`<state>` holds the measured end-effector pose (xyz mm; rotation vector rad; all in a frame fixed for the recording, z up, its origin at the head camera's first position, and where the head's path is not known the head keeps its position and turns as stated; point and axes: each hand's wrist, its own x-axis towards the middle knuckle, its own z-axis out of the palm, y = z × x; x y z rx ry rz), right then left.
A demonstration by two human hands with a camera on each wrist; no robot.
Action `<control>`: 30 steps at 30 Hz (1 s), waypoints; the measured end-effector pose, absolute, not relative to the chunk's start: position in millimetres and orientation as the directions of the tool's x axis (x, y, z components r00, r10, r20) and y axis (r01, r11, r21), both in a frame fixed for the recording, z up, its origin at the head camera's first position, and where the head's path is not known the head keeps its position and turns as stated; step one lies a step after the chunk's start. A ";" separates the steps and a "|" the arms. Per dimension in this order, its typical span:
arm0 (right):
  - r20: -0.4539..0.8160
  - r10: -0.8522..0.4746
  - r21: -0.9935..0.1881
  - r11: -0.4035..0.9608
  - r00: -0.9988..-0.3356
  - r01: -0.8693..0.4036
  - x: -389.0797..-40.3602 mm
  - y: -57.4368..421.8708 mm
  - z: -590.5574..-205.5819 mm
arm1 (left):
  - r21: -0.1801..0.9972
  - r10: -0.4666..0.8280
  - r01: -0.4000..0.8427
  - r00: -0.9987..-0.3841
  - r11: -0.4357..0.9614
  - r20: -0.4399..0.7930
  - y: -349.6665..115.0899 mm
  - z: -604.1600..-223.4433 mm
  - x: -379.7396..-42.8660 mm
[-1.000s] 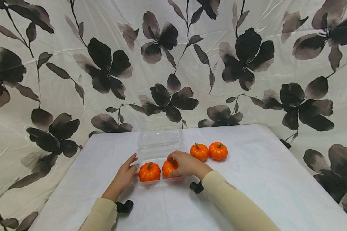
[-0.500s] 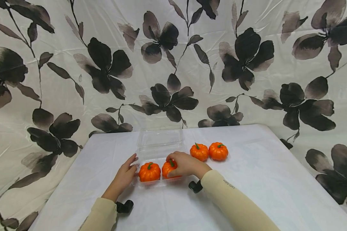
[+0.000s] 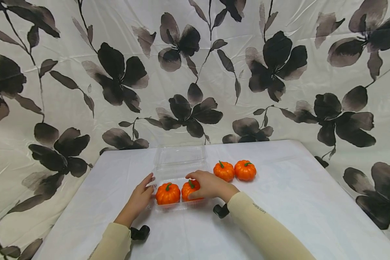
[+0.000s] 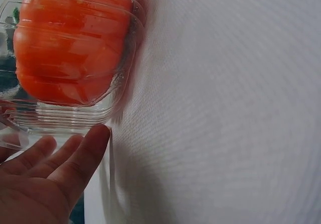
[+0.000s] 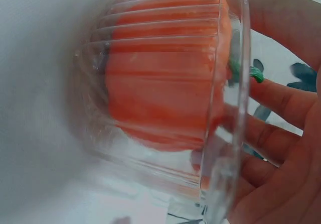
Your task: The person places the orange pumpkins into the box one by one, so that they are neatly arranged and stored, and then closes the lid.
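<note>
A clear plastic clamshell box (image 3: 178, 206) lies on the table with its lid (image 3: 181, 156) folded back. In it sits a small orange toy pumpkin (image 3: 168, 193) with a green stem, on the left. Beside that one, a second toy pumpkin (image 3: 187, 190) is partly covered by my right hand (image 3: 211, 186), whose thumb and fingers hold it inside the box. Ribbed plastic stands between that pumpkin and the right wrist camera. My left hand (image 3: 142, 195) is at the box's left side, fingers fairly straight; in the left wrist view its fingertips (image 4: 100, 133) touch the box wall.
Two more orange pumpkins (image 3: 224, 170) sit side by side to the right of the lid. A white cloth covers the table (image 3: 279, 216). Behind it hangs a curtain (image 3: 227, 108) with dark flowers.
The pumpkin under my right hand has turned slightly, its stem shifting a little left. My right index finger has moved a little left too. The left hand stays where it was.
</note>
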<state>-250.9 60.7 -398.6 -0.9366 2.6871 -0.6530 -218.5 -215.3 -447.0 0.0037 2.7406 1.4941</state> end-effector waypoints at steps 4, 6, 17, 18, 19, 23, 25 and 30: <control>-0.042 -0.636 -0.469 0.694 -0.771 -0.547 -249.8 63.7 -397.3 | 0.840 0.016 -0.006 -1.000 0.543 -0.018 -215.5 -446.4 -218.3; -0.032 -0.636 -0.472 0.690 -0.771 -0.549 -248.9 65.5 -396.1 | 0.841 0.018 -0.007 -1.000 0.541 -0.020 -215.3 -445.7 -218.0; 0.010 -0.634 -0.516 0.659 -0.773 -0.547 -247.0 80.4 -394.9 | 0.838 0.022 -0.010 -0.999 0.545 -0.026 -213.5 -441.9 -216.4; 0.017 -0.633 -0.517 0.657 -0.774 -0.549 -247.3 82.0 -394.9 | 0.837 0.021 -0.010 -0.999 0.548 -0.026 -213.3 -441.7 -216.3; 0.021 -0.631 -0.519 0.656 -0.776 -0.548 -247.4 83.1 -394.7 | 0.837 0.021 -0.009 -0.999 0.547 -0.024 -213.4 -441.8 -216.5; 0.035 -0.621 -0.519 0.658 -0.783 -0.545 -249.2 87.3 -394.9 | 0.837 0.019 -0.002 -1.000 0.547 -0.015 -213.7 -442.7 -217.1; 0.037 -0.613 -0.520 0.662 -0.789 -0.539 -250.3 89.2 -395.2 | 0.839 0.017 0.001 -1.000 0.544 -0.010 -213.9 -443.7 -217.8; 0.052 -0.601 -0.522 0.665 -0.798 -0.535 -252.3 94.2 -396.1 | 0.847 0.017 0.003 -1.000 0.531 -0.007 -214.2 -445.7 -219.1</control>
